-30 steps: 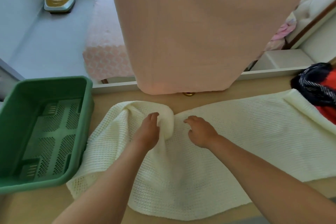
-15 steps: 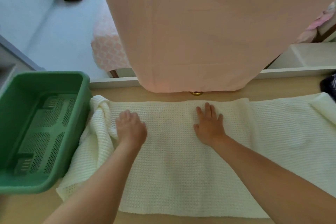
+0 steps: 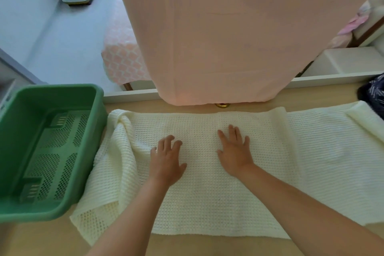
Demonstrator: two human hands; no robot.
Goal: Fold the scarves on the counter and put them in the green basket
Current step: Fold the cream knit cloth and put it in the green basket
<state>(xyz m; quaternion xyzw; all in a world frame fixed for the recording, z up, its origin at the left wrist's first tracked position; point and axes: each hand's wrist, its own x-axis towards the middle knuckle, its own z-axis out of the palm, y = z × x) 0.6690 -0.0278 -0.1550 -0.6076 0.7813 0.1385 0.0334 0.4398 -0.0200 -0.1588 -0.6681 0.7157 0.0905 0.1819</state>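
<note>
Your left hand (image 3: 166,162) and right hand (image 3: 234,151) lie flat-fingered on the cream scarf (image 3: 207,203), no longer bunched; green basket (image 3: 62,87), frame left, shows its perforated floor.

One wide-angle camera, worn on the head, looks forward and steeply down from close above the counter (image 3: 41,241). The green basket (image 3: 62,87) fills the left edge; the floor (image 3: 68,48) shows beyond the counter's far side.
</note>
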